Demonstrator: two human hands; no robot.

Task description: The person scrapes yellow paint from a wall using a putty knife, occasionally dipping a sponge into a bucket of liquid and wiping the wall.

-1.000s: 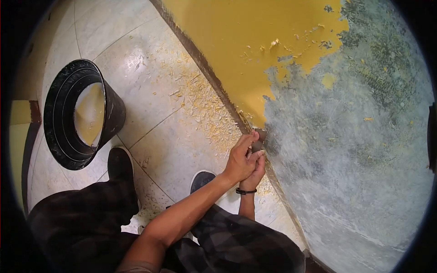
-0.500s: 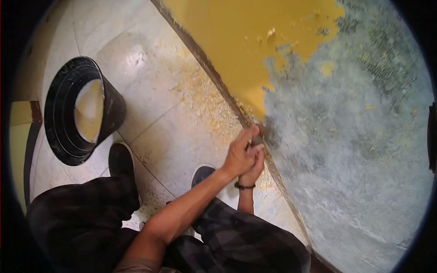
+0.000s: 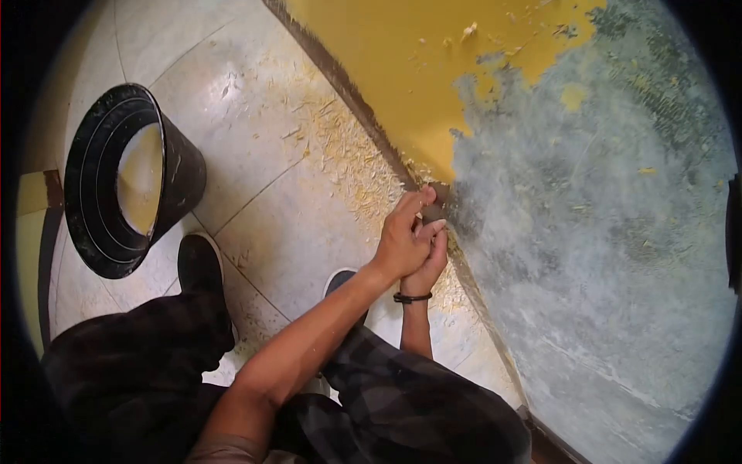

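One wall (image 3: 587,271) is seen, its face shared by two surfaces: yellow paint (image 3: 363,39) toward the top of the view, grey below and to the right. One brown strip (image 3: 332,73) is marked along its foot. One tiled floor (image 3: 255,166) is met there.

Two trouser legs (image 3: 433,387) are bent and spread, presumably so that the wall's foot can be reached from low down. One black bucket (image 3: 185,174) is set on the floor, well apart from the wall; elbow room is probably left by this. One pale yellowish content (image 3: 143,185) is held in it; nature not determined.

Two shoes (image 3: 199,263) are counted, one per leg, planted apart, likely for balance.

Two hands are brought together at the wall's foot. The left hand (image 3: 402,240) is laid over the right hand (image 3: 427,264), with its fingertips closed on one dark piece (image 3: 442,190); the right is closed beneath, around the same piece. Steadier pressure is judged to be gained by the doubled hold. The piece is held against the wall's lower edge, beside the paint's border; its full shape is hidden.

One dark band (image 3: 411,297) is worn on the right wrist. Many flakes (image 3: 359,189), too numerous to be counted, are strewn along the strip.
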